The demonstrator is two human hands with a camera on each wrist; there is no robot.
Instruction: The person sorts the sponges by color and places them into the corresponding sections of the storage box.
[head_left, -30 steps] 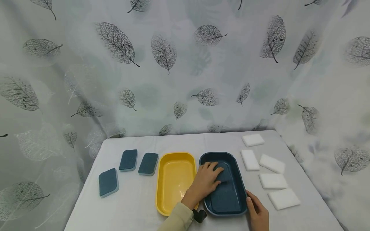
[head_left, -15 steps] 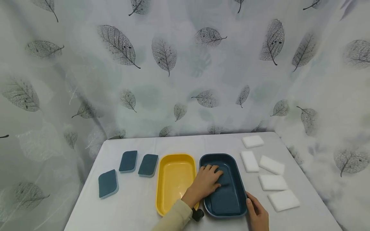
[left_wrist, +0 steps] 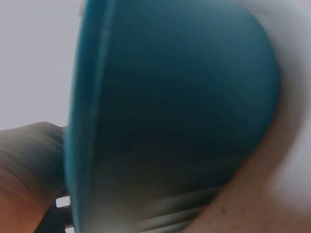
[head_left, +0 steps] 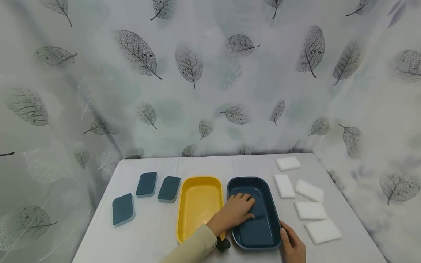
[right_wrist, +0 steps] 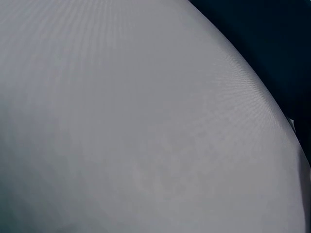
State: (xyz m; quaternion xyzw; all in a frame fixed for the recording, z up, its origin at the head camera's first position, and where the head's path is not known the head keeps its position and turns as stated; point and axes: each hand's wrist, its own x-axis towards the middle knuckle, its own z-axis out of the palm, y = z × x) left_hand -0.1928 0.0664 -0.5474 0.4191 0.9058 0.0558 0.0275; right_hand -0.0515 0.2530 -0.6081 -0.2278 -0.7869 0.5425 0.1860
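Observation:
A dark blue tray (head_left: 258, 233) lies on the white table in the head view. My left hand (head_left: 235, 212) reaches palm down into its left half, the fingers spread and bent toward the bottom. What lies under that palm is hidden. My right hand (head_left: 292, 246) holds the tray's right side near the front corner, thumb and index finger at the rim. In the left wrist view the blue tray wall (left_wrist: 170, 73) fills the middle, blurred, with skin close to the lens. The right wrist view shows mostly white cloth and a dark blue edge (right_wrist: 262, 39) at upper right.
A yellow tray (head_left: 198, 204) stands left of the blue one, under my left forearm. Dark blue sponges (head_left: 146, 184) lie farther left. Several white sponges (head_left: 310, 210) are on the right. A leaf-patterned curtain (head_left: 210, 91) hangs behind the table.
My left hand has shifted slightly toward me inside the blue tray, and its forearm lies lower across the yellow tray. The right hand stays at the rim. The head view has tilted slightly.

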